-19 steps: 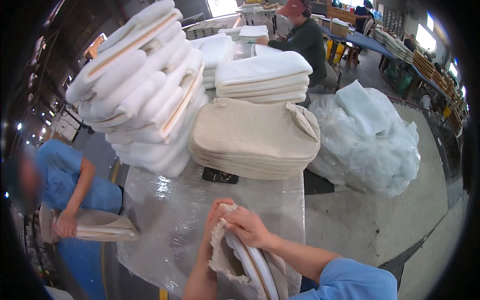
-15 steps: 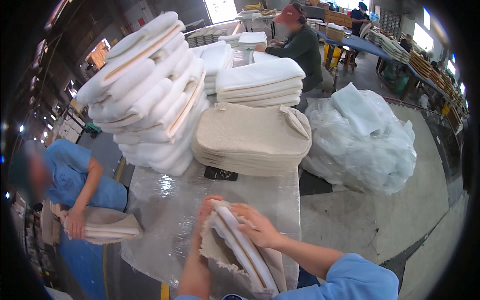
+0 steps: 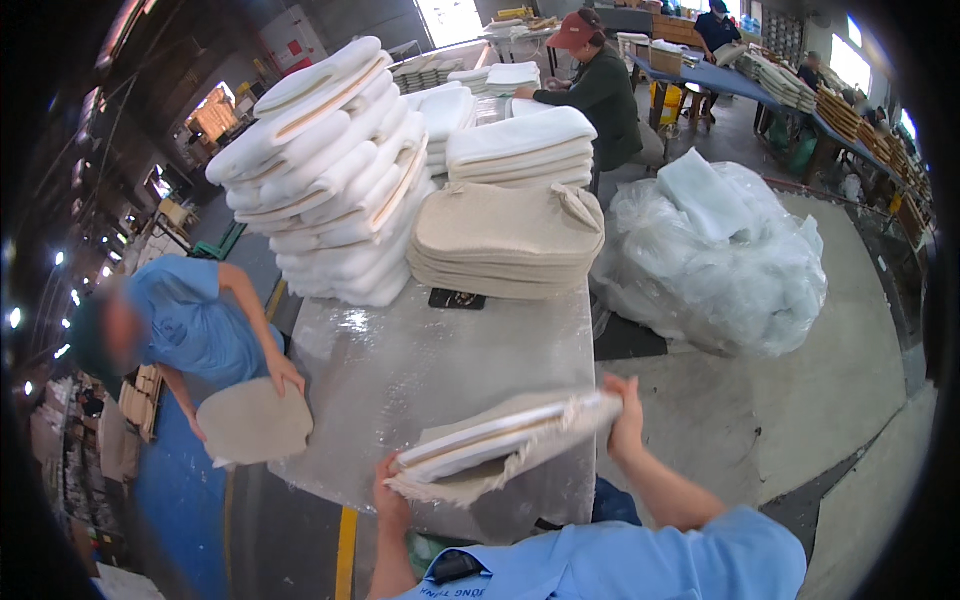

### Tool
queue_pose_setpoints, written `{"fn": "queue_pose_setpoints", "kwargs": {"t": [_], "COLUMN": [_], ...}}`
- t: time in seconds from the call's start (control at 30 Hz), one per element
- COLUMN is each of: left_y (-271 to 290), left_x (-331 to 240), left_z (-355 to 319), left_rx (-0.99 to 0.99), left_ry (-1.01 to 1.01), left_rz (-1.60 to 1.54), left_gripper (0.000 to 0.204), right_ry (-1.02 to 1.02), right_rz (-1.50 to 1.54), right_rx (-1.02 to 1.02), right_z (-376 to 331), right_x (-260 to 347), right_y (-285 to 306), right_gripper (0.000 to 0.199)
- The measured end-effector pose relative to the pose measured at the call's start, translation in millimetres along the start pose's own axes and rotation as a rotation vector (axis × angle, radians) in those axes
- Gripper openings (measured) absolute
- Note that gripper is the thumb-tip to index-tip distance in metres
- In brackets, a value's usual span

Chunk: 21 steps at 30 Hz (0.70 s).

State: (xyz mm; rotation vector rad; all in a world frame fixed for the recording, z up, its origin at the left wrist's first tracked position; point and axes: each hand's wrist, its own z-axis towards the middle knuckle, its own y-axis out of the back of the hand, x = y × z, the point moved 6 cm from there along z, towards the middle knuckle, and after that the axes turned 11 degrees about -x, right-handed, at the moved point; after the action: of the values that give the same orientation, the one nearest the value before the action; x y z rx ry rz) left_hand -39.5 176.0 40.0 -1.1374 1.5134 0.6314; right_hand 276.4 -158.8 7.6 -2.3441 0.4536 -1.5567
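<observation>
A beige fabric cushion cover with a frayed open edge is held level above the front of the table. White padding with a thin tan layer shows through its opening. My left hand grips the left end of the cover, the fingers partly hidden behind it. At the opposite end, my right hand is closed on the cover's corner, slightly higher than the left. A neat stack of beige covers lies farther back on the table, beside a small black flat item.
A tall leaning pile of white pads stands at the table's back left, with more folded white pads behind. On the right is a heap of clear plastic bags. At left, a co-worker holds a beige cushion; another person works behind.
The cover has turned from upright to nearly level, and my right hand has moved right to its far end. The co-worker at left now holds their cushion flat, facing up.
</observation>
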Motion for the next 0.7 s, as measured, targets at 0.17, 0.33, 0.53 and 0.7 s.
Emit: {"fn": "queue_pose_setpoints", "kwargs": {"t": [0.17,0.33,0.53,0.7], "left_y": [0,-39,-84,-91], "left_x": [20,27,20,30], "left_z": [-92,-111,-169,-161], "left_rx": [0.392,0.371,0.451,0.549], "left_ry": [-0.322,-0.271,-0.248,-0.064], "left_rz": [0.606,0.687,0.516,0.276], "left_gripper": [0.089,0.099,0.106,0.105], "right_ry": [-0.001,-0.086,-0.078,-0.069], "right_rz": [0.033,0.03,0.005,-0.114], "right_rx": [0.139,0.097,0.278,0.494], "right_z": [104,130,100,55], "right_x": [-14,-10,-14,-21], "right_y": [-111,-179,-229,-235], "right_gripper": [0.068,0.071,0.063,0.05]}}
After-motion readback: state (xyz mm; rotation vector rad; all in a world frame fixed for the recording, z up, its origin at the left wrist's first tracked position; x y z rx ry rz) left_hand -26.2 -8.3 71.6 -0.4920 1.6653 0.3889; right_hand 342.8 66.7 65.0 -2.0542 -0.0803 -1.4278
